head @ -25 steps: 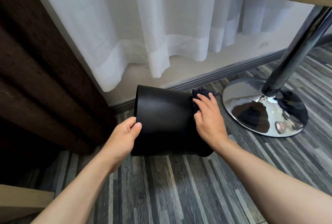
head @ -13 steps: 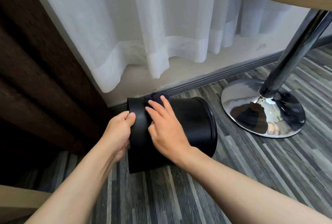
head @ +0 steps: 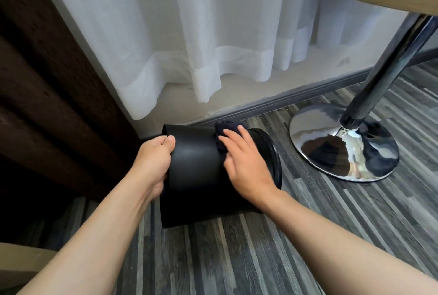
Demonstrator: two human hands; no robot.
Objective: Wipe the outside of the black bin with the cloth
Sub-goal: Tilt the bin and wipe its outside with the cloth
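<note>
A grey striped plank floor point(head: 248, 259) is carrying everything here, its boards running diagonally from near left to far right. A black bin point(head: 196, 176) is lying on its side on the floor, near the middle, with one circular end facing left and the other facing right. To the far right, well apart from the bin, a round chrome table base point(head: 343, 147) is sitting flat on the floor, its shiny dome reflecting the room. Along the far edge, a grey skirting board point(head: 296, 95) is meeting the floor.
</note>
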